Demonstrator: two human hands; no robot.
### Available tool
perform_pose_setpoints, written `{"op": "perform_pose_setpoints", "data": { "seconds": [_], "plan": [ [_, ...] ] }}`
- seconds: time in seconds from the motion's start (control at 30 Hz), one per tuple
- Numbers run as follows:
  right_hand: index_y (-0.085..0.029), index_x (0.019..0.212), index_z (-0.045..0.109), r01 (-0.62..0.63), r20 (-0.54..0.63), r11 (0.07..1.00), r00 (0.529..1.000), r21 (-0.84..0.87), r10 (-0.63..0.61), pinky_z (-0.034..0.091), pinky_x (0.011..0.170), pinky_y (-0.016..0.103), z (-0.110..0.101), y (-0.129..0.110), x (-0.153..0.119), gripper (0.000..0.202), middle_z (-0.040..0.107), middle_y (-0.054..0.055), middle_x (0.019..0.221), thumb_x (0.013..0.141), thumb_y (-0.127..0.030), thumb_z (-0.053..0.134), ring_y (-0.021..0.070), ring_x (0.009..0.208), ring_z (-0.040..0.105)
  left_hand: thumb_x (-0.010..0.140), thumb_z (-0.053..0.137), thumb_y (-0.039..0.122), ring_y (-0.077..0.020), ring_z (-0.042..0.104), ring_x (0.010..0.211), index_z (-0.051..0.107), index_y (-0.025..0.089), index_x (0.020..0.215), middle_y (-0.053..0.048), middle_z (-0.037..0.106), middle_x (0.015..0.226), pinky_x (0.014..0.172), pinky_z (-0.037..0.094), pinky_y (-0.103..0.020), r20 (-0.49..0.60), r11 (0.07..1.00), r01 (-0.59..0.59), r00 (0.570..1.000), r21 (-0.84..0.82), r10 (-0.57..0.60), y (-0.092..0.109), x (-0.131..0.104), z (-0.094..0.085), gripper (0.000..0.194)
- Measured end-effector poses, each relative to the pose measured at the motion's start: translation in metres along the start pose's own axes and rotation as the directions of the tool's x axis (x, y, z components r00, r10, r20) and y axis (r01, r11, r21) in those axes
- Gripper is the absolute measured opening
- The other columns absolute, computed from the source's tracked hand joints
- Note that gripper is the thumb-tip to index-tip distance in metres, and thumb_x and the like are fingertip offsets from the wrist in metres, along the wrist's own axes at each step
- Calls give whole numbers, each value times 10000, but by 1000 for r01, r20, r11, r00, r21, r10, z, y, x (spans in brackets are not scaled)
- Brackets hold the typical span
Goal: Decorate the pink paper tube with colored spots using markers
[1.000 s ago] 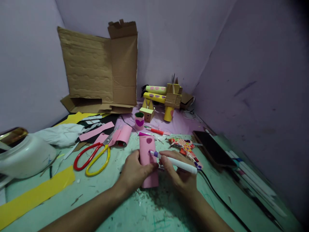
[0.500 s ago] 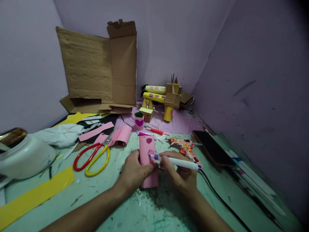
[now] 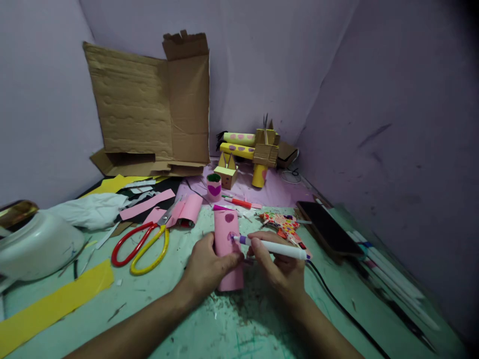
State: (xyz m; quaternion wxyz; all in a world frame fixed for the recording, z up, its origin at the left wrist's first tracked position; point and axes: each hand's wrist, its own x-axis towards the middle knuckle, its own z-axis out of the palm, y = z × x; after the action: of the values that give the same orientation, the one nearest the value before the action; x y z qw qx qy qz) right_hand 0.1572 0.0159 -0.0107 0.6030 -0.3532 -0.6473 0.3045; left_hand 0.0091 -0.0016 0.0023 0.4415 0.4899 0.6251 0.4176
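Note:
A pink paper-covered tube [image 3: 230, 276] lies on the green tabletop with its length pointing away from me. My left hand [image 3: 211, 262] is closed around its left side, the thumb across the top. My right hand [image 3: 279, 264] grips a white felt-tip marker [image 3: 280, 248] with a purple end. The marker's tip touches the tube at a partly coloured purple spot [image 3: 232, 236]. Farther up the tube is a filled dark purple spot [image 3: 229, 218]. Red and yellow handled scissors [image 3: 149, 249] rest to the left of my left hand.
Behind stand a small pink cup with a purple heart [image 3: 214, 188], a cardboard box figure [image 3: 225, 178] and yellow spotted tubes [image 3: 237, 149]. A phone [image 3: 329, 229] and several markers [image 3: 396, 284] lie right. A yellow strip [image 3: 56, 304] and white container [image 3: 41, 244] are left.
The purple marks on the second spot look slightly different as the marker's tip shifts a little on it. Both hands keep their hold. The whole view has shifted slightly.

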Motion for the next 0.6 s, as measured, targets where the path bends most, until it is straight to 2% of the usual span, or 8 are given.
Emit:
{"op": "perform_pose_setpoints", "data": {
  "seconds": [0.1,0.2,0.37,0.6],
  "plan": [
    [-188,815,688,-18,9,1000,1000,21,18,492,540,257,0,0,-1,90,678,15,673,829,-161,603,143,589,623,620,729,379,-275,657,773,649,123,875,-91,724,822,623,504,-305,8,1000,-15,1000,4,15,0,0,0,370],
    [-195,856,697,14,46,1000,999,13,-15,495,564,262,-1,0,1,112,684,17,697,831,-150,598,144,610,626,622,729,364,-278,660,798,651,123,902,-97,728,862,642,507,-305,11,1000,-12,1000,-1,12,0,0,0,378],
    [-200,873,702,10,35,1000,999,7,-10,500,574,268,-1,0,2,120,687,16,707,828,-150,602,145,613,626,625,730,332,-282,667,821,651,125,940,-97,733,896,660,515,-307,17,1000,-11,1000,-2,11,-1,1,0,384],
    [-204,863,705,-1,60,1000,998,19,0,492,556,254,-2,2,1,120,680,10,686,832,-158,598,139,603,620,652,696,381,-295,655,814,628,106,939,-127,716,894,661,510,-337,31,999,4,1000,40,-6,0,1,1,404]
  ]
}}
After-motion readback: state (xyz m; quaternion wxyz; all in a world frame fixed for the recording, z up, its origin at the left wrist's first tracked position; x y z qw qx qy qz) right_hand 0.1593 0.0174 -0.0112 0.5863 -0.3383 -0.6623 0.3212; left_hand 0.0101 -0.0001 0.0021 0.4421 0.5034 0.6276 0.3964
